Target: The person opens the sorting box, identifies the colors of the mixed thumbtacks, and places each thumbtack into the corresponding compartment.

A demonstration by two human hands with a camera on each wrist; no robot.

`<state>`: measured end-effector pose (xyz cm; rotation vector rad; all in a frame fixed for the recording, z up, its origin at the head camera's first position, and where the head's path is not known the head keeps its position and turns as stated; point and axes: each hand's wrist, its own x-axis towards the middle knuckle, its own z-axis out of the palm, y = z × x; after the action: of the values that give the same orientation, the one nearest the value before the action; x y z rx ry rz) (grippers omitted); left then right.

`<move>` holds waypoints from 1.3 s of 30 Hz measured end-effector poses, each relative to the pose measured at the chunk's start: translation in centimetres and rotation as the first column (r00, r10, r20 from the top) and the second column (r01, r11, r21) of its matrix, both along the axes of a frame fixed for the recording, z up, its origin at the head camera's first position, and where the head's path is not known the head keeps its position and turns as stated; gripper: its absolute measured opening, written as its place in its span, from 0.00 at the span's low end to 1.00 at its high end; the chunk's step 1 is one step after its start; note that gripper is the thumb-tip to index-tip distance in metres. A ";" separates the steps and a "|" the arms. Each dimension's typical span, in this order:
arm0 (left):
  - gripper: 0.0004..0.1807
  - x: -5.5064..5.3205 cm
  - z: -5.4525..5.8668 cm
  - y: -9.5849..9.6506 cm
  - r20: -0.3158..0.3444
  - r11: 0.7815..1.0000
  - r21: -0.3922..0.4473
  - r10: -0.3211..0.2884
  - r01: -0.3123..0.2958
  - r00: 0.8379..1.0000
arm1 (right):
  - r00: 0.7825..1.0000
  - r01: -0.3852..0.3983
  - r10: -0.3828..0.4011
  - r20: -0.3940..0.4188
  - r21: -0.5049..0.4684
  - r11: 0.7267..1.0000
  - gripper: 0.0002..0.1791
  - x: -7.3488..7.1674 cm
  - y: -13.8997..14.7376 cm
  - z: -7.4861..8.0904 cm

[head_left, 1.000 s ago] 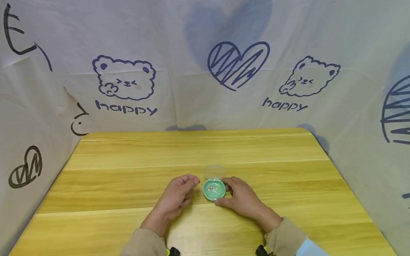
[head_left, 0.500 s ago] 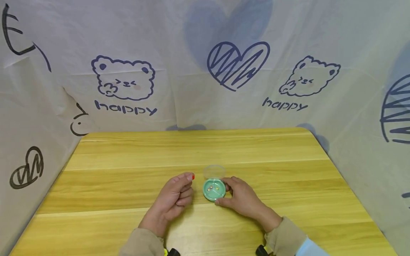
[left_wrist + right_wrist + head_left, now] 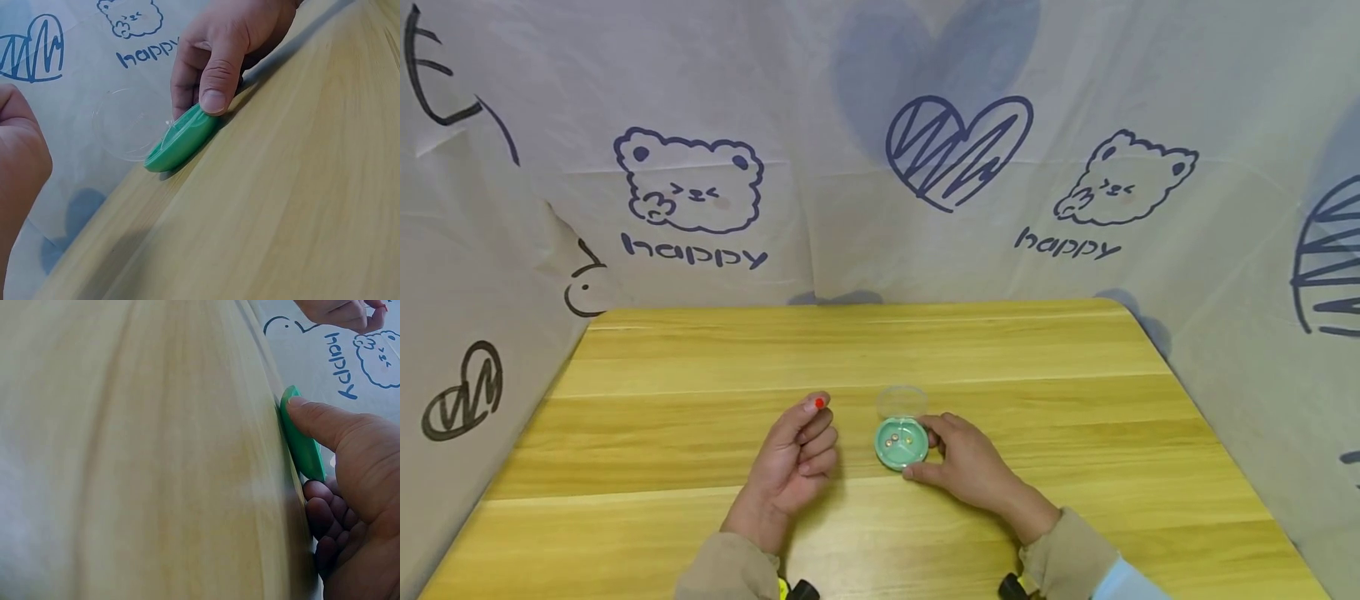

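My left hand [image 3: 796,462] is raised over the table, left of a round green pill case [image 3: 901,458]. Between its thumb and forefinger it pinches a small red round piece [image 3: 819,403], turned up towards the head camera; the other fingers are curled. My right hand [image 3: 967,468] grips the case from its right side, thumb at the near rim and fingers at the far side. The clear lid [image 3: 902,402] stands raised at the back of the case. Inside, dividers part several compartments; two small pinkish pieces [image 3: 890,443] lie at the left and a yellow one [image 3: 909,442] at the right.
The wooden table [image 3: 700,358] reaches back to a white cloth wall [image 3: 842,233] with drawn bears and hearts. More cloth hangs at the left and right sides. Dark and yellow wrist mounts [image 3: 801,590] show at both sleeves.
My left hand has moved left and away from the pill case, turning so the red piece shows fully. The right hand and the case have stayed in place.
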<state>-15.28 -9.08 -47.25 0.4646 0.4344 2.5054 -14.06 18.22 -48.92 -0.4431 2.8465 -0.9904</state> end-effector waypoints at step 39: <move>0.13 0.0 -0.6 0.0 -0.032 0.971 0.232 -0.055 0.061 0.998 | 1.000 0.005 -0.005 -0.003 -0.001 1.000 0.41 -0.3 -0.1 -0.3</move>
<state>-15.31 -9.07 -47.87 0.5912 0.1325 2.5072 -14.33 18.12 -49.26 -0.4375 2.8512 -0.9924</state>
